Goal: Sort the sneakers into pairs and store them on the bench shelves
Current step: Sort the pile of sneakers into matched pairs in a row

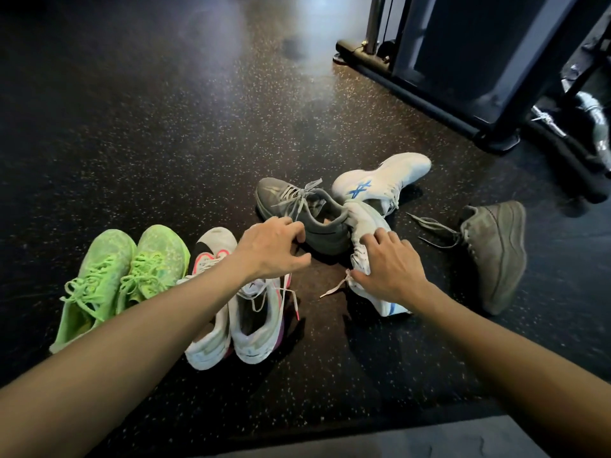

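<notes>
Green pair [122, 276] at lower left and white-pink pair [231, 319] beside it both sit toes up-frame. The white sneaker [367, 219] mid-frame runs top to bottom, with the right hand [390, 269] gripping it from above. Gray sneaker [317, 223] has its toe pointing upper left, and the left hand [274, 246] hovers by its heel, a loose claw holding nothing.

Speckled floor [158, 133], dark machine frame [463, 61].

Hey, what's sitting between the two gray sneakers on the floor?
In the head view: the far white sneaker and the nearer white sneaker, under the right hand.
</notes>
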`<state>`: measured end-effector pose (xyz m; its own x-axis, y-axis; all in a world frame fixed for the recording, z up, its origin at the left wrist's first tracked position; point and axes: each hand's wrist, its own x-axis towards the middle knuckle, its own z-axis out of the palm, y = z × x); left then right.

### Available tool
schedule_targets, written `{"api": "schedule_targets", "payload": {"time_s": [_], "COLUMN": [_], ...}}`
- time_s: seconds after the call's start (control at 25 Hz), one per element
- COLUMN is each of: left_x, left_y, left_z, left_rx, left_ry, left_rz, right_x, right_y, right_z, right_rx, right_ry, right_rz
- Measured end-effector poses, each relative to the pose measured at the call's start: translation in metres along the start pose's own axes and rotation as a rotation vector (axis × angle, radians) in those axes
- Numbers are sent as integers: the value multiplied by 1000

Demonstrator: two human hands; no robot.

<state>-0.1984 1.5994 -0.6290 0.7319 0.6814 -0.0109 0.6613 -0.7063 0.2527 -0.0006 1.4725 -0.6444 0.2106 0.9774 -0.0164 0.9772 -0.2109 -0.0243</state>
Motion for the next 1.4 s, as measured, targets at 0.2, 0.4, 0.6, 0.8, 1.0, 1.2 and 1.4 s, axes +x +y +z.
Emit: {"api": "schedule_targets", "payload": {"time_s": [0.2,0.4,0.6,0.8,1.0,1.2,1.4], "left_x": [31,59,78,92,103,112,127], "left_y": [23,41,51,57,59,51,42], "left_z": [11,27,36,40,51,60,57], "left_rx": [33,66,65,53,95,53,105], "left_ry": [-72,-107,-74,-54,-165,-173,-149], "left_rz": [-32,-44,-75,-74,-95,-155,-250], "right_x": [-3,-6,-3,-1,-5,-5,-3], "right_y": [20,27,30,32,36,43,62], "right_z": [16,33,38,43,39,38,31], "right_rx": [7,48,76,56,70,53,34], "right_ry": [-96,-167,-121,-99,-78,-24,11], "right_rz": [40,37,31,25,14,26,51]}}
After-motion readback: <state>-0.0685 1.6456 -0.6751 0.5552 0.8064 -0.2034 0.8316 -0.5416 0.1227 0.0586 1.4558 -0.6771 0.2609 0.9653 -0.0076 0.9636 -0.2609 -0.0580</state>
